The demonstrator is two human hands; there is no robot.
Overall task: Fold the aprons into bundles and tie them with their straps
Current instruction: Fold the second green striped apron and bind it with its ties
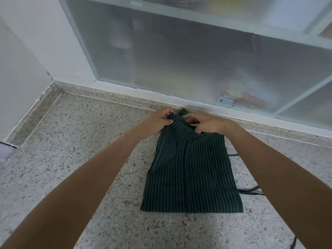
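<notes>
Here both hands, left hand (159, 121) and right hand (208, 124), pinch the striped apron (190, 169)'s far edge; we should roll evenly, keeping the straps (251, 192) free.

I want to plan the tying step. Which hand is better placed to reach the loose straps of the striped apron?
Probably the right hand: the straps trail out from the apron on its right side, beside the right forearm. The left hand pinches the far edge, away from them.

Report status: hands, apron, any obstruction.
Left hand and right hand both pinch the far edge of the dark pinstriped fabric apron. Apron folded narrow on speckled stone counter, straps untied. Nothing obstructing.
</notes>
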